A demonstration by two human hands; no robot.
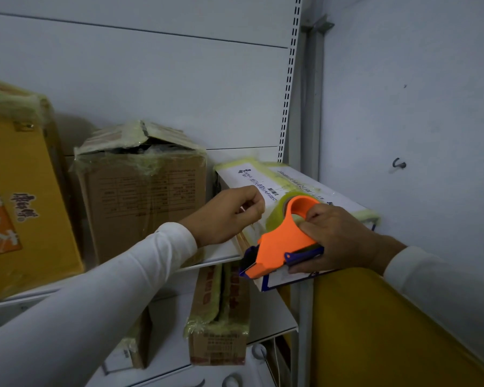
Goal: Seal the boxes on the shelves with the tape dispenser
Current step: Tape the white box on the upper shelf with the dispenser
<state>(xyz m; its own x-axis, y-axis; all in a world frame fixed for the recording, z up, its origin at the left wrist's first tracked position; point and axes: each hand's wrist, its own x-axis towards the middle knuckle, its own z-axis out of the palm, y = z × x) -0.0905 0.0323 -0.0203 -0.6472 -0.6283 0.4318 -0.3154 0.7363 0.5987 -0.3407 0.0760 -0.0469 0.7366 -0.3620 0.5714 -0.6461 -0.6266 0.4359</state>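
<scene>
Two hands work at the white box (pixel 266 177) on the upper shelf (pixel 224 256), far right. Your right hand (pixel 338 238) grips the orange tape dispenser (pixel 282 241) against the box's near end. Your left hand (pixel 229 213), fingers curled, pinches at the tape beside it.

Single head-worn view looks forward and down, close on the shelf (pixel 213 259).

yellow box (pixel 20 191) cut off at left edge; white box (pixel 263 177) label print too blurry to read; tape dispenser (pixel 280 244) hides its front edge
</scene>
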